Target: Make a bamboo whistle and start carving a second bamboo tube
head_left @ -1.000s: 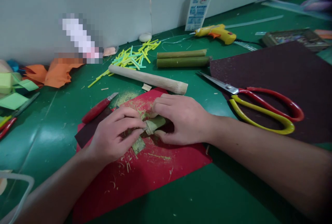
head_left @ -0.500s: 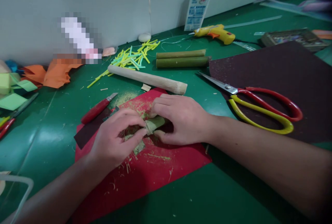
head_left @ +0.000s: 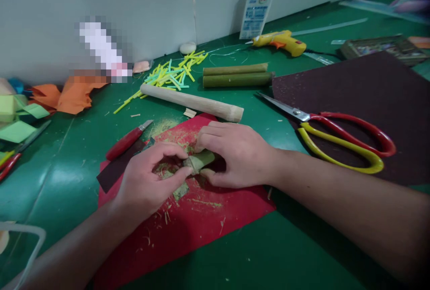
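A short pale-green bamboo piece (head_left: 203, 160) lies between my two hands, low over the red sheet (head_left: 215, 222). My right hand (head_left: 235, 153) is closed around its right part, which the fingers and palm partly hide. At the left end, my left hand (head_left: 148, 173) has its thumb and forefinger curled on either side of the rim. That end looks greyish; whether a thin scrap is wrapped there I cannot make out. Under the hands, fine shavings and a small dusty dark scrap (head_left: 181, 191) lie on the sheet. A red-handled knife (head_left: 126, 143) rests beside my left hand.
Red-and-yellow-handled scissors (head_left: 346, 142) lie across a dark brown sheet (head_left: 352, 88) to the right. Beyond my hands are a pale stick (head_left: 191, 101), two green bamboo lengths (head_left: 237, 80), cut yellow straws (head_left: 168, 75) and a yellow glue gun (head_left: 280, 42).
My left forefinger has drawn back slightly from the bamboo's end, so more of the rim shows. My right hand keeps its grip in the same place.
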Motion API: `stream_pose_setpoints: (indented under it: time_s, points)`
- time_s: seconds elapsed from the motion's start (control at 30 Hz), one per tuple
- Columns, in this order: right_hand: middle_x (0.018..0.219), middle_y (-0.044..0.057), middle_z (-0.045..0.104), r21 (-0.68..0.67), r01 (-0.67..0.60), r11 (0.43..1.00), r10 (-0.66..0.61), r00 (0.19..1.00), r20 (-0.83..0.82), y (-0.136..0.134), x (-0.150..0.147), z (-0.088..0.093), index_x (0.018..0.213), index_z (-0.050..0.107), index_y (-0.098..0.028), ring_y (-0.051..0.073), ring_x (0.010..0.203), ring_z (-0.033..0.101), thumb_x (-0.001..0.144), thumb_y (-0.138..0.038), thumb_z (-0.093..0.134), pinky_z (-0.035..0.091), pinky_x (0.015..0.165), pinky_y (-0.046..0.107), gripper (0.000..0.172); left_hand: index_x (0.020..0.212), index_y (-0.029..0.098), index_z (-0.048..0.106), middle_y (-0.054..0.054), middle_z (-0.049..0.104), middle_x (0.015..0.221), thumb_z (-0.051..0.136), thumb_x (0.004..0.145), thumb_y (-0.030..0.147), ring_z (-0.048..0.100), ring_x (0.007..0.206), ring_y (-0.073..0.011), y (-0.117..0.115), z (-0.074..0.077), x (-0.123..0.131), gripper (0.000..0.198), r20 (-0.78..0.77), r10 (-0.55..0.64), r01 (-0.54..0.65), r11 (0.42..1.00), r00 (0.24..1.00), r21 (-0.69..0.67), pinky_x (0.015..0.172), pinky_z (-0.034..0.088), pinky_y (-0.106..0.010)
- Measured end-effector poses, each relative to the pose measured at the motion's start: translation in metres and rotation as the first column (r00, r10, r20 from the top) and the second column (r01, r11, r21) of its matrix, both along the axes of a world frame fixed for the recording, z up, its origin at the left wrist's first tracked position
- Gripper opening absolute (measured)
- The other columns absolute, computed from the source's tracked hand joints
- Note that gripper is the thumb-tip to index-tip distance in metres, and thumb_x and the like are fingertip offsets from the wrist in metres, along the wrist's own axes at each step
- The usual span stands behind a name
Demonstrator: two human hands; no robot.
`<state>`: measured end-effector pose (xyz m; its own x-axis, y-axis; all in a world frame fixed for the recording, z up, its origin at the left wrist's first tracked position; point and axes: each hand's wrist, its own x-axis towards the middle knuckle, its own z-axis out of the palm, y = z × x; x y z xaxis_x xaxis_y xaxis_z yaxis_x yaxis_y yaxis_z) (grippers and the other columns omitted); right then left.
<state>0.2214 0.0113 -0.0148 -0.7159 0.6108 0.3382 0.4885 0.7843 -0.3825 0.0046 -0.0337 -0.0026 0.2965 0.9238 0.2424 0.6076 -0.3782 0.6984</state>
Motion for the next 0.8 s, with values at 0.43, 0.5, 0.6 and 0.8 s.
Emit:
stream_pose_setpoints:
  time_s: [0.43, 0.5, 0.6, 0.8]
  points:
    - [0.085, 0.004, 0.064, -0.001, -0.004, 1.0, 0.004, 1.0, -0.004, 0.0, 0.0, 0.001, 0.088, 0.064, -0.016, 0.02, 0.079, 0.057, 0.072, -0.034, 0.062, 0.04, 0.067, 0.03, 0.024, 0.096, 0.019, 0.064, -0.002, 0.069, 0.093, 0.069, 0.083, 0.017, 0.065, 0.084, -0.0114, 0.009, 0.003, -0.005, 0.014, -0.148, -0.196, 0.221, 0.959, 0.969, 0.177, 0.08, 0.052, -0.023]
    - [0.086, 0.004, 0.064, -0.003, -0.007, 1.0, 0.007, 1.0, -0.007, 0.0, 0.0, 0.0, 0.089, 0.064, -0.016, 0.02, 0.08, 0.057, 0.072, -0.033, 0.062, 0.04, 0.068, 0.03, 0.025, 0.098, 0.019, 0.064, -0.003, 0.068, 0.096, 0.07, 0.082, 0.017, 0.065, 0.085, -0.0127, 0.011, 0.004, -0.007, 0.018, -0.157, -0.223, 0.249, 0.953, 0.962, 0.17, 0.08, 0.052, -0.024]
    - [0.086, 0.004, 0.064, 0.001, -0.016, 1.0, 0.016, 1.0, -0.024, 0.0, 0.0, 0.0, 0.09, 0.064, -0.015, 0.019, 0.081, 0.057, 0.071, -0.033, 0.063, 0.041, 0.068, 0.03, 0.025, 0.098, 0.02, 0.065, -0.003, 0.066, 0.095, 0.07, 0.081, 0.016, 0.065, 0.086, -0.014, 0.012, 0.004, -0.01, 0.019, -0.132, -0.235, 0.254, 0.955, 0.963, 0.152, 0.08, 0.052, -0.027]
    - [0.085, 0.003, 0.064, 0.001, -0.013, 1.0, 0.013, 1.0, -0.024, 0.0, 0.0, 0.002, 0.088, 0.064, -0.015, 0.019, 0.079, 0.057, 0.07, -0.032, 0.063, 0.04, 0.067, 0.029, 0.025, 0.095, 0.023, 0.067, -0.002, 0.066, 0.092, 0.073, 0.081, 0.02, 0.064, 0.086, -0.0158, 0.017, 0.001, -0.011, 0.016, -0.053, -0.234, 0.238, 0.968, 0.971, 0.074, 0.08, 0.051, -0.03]
